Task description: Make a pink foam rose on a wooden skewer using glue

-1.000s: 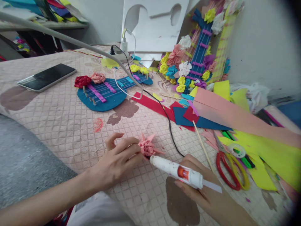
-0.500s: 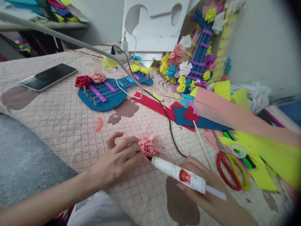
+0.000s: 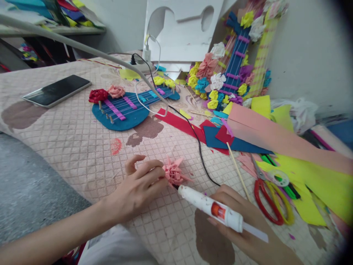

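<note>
My left hand [image 3: 145,180] has its fingertips closed on the left side of a pink paper flower [image 3: 174,173] with pointed petals, which rests on the quilted cloth. In my right hand [image 3: 242,213] is a white glue gun [image 3: 212,206] with an orange window and a glue stick at its back end. Its dark nozzle touches or nearly touches the flower's lower edge; exact contact is hard to see. Beyond my hands lies a blue paper guitar [image 3: 121,121] with purple strips, strings, and a red flower [image 3: 98,96] and a pink one on it.
To the right lie scissors [image 3: 268,197], a tape roll [image 3: 278,177], a wooden stick [image 3: 237,170] and coloured paper sheets [image 3: 317,184]. A black cord [image 3: 200,151] crosses the cloth. A phone [image 3: 57,90] lies at the left; flower-covered guitars [image 3: 234,62] lean at the back.
The glue gun has shifted very slightly to the right and down with my right hand. My left hand and the pink flower stay in place.
</note>
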`<state>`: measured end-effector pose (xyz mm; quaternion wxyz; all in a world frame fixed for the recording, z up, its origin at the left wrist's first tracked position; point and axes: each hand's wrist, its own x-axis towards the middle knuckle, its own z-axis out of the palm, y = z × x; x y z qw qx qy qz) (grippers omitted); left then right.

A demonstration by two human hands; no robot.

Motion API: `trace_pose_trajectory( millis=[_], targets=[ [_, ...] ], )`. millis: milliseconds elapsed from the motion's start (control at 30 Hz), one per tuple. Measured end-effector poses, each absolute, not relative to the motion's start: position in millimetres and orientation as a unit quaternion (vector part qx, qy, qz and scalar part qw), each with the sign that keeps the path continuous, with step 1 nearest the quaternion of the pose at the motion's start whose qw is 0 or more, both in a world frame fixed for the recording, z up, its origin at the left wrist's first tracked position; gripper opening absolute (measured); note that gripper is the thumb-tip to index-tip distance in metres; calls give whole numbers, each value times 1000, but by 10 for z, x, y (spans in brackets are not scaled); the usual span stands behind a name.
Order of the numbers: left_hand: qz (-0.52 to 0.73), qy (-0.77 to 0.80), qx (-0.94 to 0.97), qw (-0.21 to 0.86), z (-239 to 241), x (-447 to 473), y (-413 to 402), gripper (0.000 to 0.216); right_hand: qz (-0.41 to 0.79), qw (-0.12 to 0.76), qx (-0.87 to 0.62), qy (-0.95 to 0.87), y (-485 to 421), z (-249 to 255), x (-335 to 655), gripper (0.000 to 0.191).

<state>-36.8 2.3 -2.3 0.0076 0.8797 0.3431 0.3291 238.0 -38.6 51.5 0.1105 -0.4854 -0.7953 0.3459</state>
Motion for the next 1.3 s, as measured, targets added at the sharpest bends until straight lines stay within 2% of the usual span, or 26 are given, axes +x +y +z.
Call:
trace_pose_trajectory(
  millis=[167, 267, 500, 600, 700, 767, 867, 967, 1300],
  targets=[
    [335, 351, 874, 13, -37, -356, 27, 20, 355, 101, -464, -805, -373, 541, 2421, 5],
    [329, 358, 874, 26, -36, -349, 32, 22, 337, 127, -473, -804, -344, 558, 2474, 8],
    [326, 377, 867, 22, -16, -317, 38, 26, 212, 265, -621, -707, -16, 528, 2668, 21],
    [337, 382, 860, 30, -11, -301, 37, 25, 208, 312, -669, -642, 356, 495, 2699, 36],
    [348, 380, 855, 53, -10, -290, 44, 26, 213, 371, -667, -610, 820, 436, 2682, 39],
    [354, 378, 853, 71, -11, -287, 52, 26, 198, 371, -668, -614, 1128, 369, 2639, 37],
    [357, 373, 852, 82, -14, -288, 61, 26, 87, 357, -652, -663, 1528, 224, 2524, 38],
    [355, 374, 853, 79, -24, -296, 71, 24, 40, 365, -648, -668, 1820, 64, 2387, 35],
    [347, 373, 856, 91, -69, -307, 84, 18, 49, 383, -622, -681, 2019, -89, 2437, 39]
  ],
)
